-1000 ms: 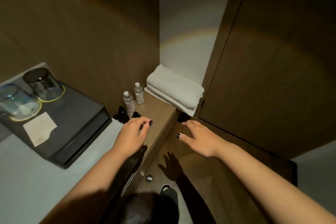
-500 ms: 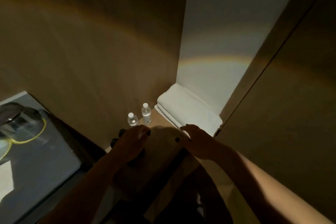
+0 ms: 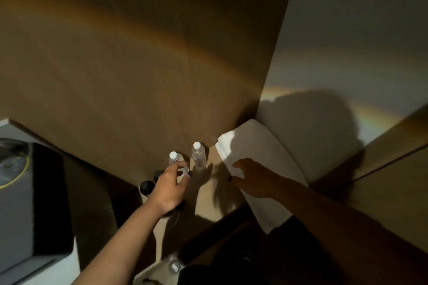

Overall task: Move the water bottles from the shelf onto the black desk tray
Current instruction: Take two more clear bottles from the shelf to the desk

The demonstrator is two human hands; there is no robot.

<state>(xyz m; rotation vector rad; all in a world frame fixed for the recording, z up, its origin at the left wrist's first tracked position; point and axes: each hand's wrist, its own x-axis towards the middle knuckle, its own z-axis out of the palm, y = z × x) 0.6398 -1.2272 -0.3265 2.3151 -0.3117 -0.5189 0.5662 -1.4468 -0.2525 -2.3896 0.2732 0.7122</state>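
We look down from a head camera into a dim corner where a brown wood-panelled wall (image 3: 129, 81) meets a pale wall (image 3: 361, 48). Two small clear water bottles with white caps stand upright on a light wooden shelf (image 3: 208, 201) at the foot of the panelling, side by side and near each other.

Our left hand (image 3: 168, 186) reaches in from the lower left. Its fingers (image 3: 179, 165), with dark-painted nails, curl around the left water bottle (image 3: 174, 159) just below its cap; the cap and shoulder show above the fingers, while the lower body is hidden behind the hand. We cannot tell how firmly the fingers press on it. The bottle appears to be standing on the shelf.

The right water bottle (image 3: 198, 155) stands free just to the right of those fingers, touched by neither hand.

Our right hand (image 3: 253, 178) comes in from the lower right with fingers spread apart and relaxed, holding nothing. It hovers over or rests on the near edge of a folded white towel (image 3: 261, 146) that lies on the shelf to the right of the bottles; contact is unclear.

Two dark round-capped items (image 3: 147, 186) sit in shadow just left of the left hand. At far left, the black desk tray (image 3: 48, 196) is partly visible, well apart from the bottles, with a glass vessel on a yellow-rimmed coaster (image 3: 11, 164) at its edge.
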